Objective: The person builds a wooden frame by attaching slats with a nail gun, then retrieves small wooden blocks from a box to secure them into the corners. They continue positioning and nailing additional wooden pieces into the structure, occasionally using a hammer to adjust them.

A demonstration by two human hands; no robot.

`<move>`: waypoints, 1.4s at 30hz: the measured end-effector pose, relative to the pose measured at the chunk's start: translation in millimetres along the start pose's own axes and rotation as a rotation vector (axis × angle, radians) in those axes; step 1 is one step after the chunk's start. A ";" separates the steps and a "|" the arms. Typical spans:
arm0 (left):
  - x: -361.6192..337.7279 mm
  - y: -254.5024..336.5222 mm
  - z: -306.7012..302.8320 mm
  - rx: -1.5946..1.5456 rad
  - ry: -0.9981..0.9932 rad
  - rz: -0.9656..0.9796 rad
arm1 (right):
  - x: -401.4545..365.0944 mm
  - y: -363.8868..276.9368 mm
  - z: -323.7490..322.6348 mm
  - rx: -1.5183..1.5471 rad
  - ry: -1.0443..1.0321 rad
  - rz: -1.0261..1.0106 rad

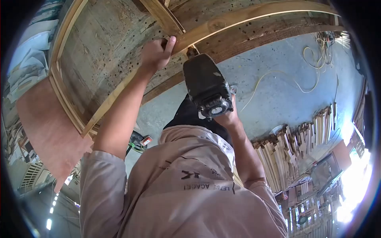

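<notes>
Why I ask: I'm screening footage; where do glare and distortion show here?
Head view: the bright patch at lower right is blown out; small spots at lower left also glare white; the wooden strip looks bowed, probably by the lens; corners go black.

Floor: smooth blue-grey surface (pixel 254 85), scuffed and spotted.
Workbench: worn wooden top (pixel 115 37), dotted with small dark holes.
Cable: thin, yellowish (pixel 271 71), looping across the floor.
Right side: many wood strips (pixel 278 156) ranged in a long row.
Left side: reddish-brown sheet (pixel 49 127); pale, curling sheets (pixel 33 65) above it.
Light: strong white glare (pixel 355 190), lower right; small bright spots (pixel 49 224), lower left.
</notes>
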State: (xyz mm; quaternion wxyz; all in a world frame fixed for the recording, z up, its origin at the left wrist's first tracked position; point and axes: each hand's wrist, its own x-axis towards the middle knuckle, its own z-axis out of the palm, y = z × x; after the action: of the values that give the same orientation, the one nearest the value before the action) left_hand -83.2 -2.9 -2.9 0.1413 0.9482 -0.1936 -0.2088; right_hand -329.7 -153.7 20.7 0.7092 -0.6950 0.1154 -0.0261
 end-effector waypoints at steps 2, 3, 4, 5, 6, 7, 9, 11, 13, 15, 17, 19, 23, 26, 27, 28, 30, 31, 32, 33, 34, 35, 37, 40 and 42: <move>1.9 -0.8 0.1 -0.002 0.013 0.014 | 2.2 -7.6 0.9 -0.035 0.019 0.058; 0.7 0.4 -0.1 0.026 0.005 0.007 | 3.2 -10.0 3.4 -0.096 0.031 0.050; -0.2 1.2 -1.2 0.054 -0.002 0.001 | 3.2 -9.3 4.4 -0.098 0.031 0.046; -0.2 1.0 -2.2 0.054 0.002 0.003 | 2.1 -5.0 5.9 -0.121 0.037 0.009; -0.5 0.8 -2.1 0.046 -0.006 0.010 | -0.4 1.1 7.6 -0.143 0.045 -0.027; -0.1 1.0 -1.7 0.037 -0.014 0.016 | -6.4 15.2 9.4 -0.146 0.047 -0.030; 0.3 1.2 -1.4 0.036 -0.011 0.011 | -10.2 26.6 13.4 -0.257 0.126 -0.025; 0.2 1.5 -1.9 0.036 -0.010 0.005 | -4.9 6.4 5.1 -0.143 0.055 0.031; -0.4 2.5 -3.0 0.020 -0.022 -0.005 | -3.6 1.6 3.1 -0.028 -0.018 0.087; 0.3 2.2 -2.8 0.027 -0.029 -0.007 | -7.2 13.7 5.4 -0.192 0.038 -0.007; 0.3 2.1 -3.2 0.034 -0.035 -0.012 | -3.1 2.4 1.2 -0.117 0.012 0.056; -0.1 3.1 -3.6 0.043 -0.047 -0.021 | 0.9 -5.3 0.9 -0.042 -0.011 0.122; 1.2 2.0 -2.6 0.040 -0.048 -0.019 | 0.0 -0.4 3.7 -0.100 0.002 0.179; -3.1 4.7 -3.1 0.040 -0.049 -0.018 | -23.4 53.1 9.1 -0.277 0.074 0.175; -4.4 5.2 -3.7 0.028 -0.039 -0.008 | -28.2 58.9 8.0 -0.392 0.105 0.054; -3.6 5.9 -4.7 0.017 -0.027 0.002 | -31.1 64.6 6.5 -0.506 0.137 -0.071; -0.9 2.3 -0.4 0.028 0.049 0.015 | -33.9 44.9 -1.4 -0.433 0.099 0.011; -2.8 -1.1 4.7 0.037 0.102 0.022 | -29.4 11.5 -7.3 -0.363 0.067 0.094; -1.3 -3.3 7.8 0.037 0.101 0.027 | -29.0 -4.1 -9.6 -0.317 0.056 0.092; 2.2 -5.7 9.9 0.049 0.125 0.032 | -32.1 2.0 -8.9 -0.318 0.060 0.090; 1.7 -9.0 13.4 0.062 0.143 0.034 | -40.9 16.9 -5.4 -0.378 0.101 0.052; -0.9 -7.4 12.7 0.063 0.140 0.036 | -50.8 36.9 -0.8 -0.438 0.142 0.013; -2.6 -1.0 7.1 0.080 0.150 0.036 | -58.0 70.1 5.4 -0.448 0.139 -0.063; -1.4 -2.8 8.4 0.095 0.141 0.019 | -32.1 41.0 12.5 -0.446 0.083 -0.328; -5.5 6.5 -1.1 0.100 0.108 0.006 | -25.3 25.1 17.4 -0.311 0.068 -0.110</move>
State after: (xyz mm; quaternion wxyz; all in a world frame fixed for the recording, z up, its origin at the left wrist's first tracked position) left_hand -89.3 -6.1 2.3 0.1048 0.9633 -0.1987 -0.1472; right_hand -353.9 -130.9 -0.9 0.5863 -0.8003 0.1037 -0.0705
